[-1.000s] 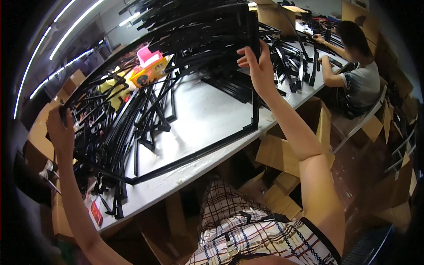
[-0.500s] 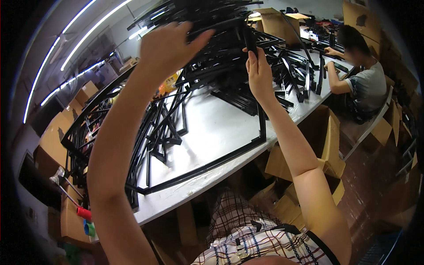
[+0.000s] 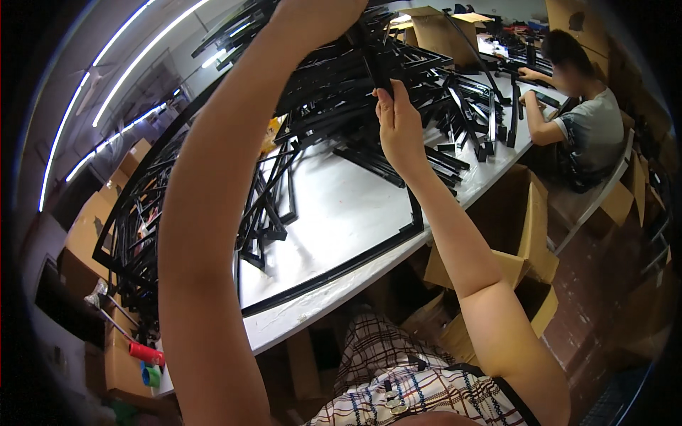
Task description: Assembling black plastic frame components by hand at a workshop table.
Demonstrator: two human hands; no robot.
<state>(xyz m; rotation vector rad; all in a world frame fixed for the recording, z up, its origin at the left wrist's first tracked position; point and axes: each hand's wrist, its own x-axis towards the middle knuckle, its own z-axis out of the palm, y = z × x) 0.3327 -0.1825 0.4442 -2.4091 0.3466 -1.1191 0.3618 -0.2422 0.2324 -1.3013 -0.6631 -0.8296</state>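
Observation:
At the upper middle, my right hand (image 3: 399, 131) is closed around a long black frame bar (image 3: 372, 65), which slants up and to the left. My left hand (image 3: 320, 20) reaches across to the top end of that bar; its fingers run out of the picture, so their grip cannot be seen. Behind both hands rises a tall heap of black frames (image 3: 312, 106). A large thin black rectangular frame (image 3: 334, 273) lies along the near table edge, its right side passing behind my right wrist. Whether it joins the held bar is hidden.
Loose black frame pieces lie left and right on the white table (image 3: 341, 206). An open cardboard box (image 3: 529, 220) stands below its right edge, another carton (image 3: 444, 39) at the back. A seated co-worker (image 3: 593, 128) handles parts at right. Red roll (image 3: 145, 353) at lower left.
My left hand has swung up and right, from above the left of the heap to the bar's top end. My right hand has shifted slightly left and down, and the bar leans more leftward.

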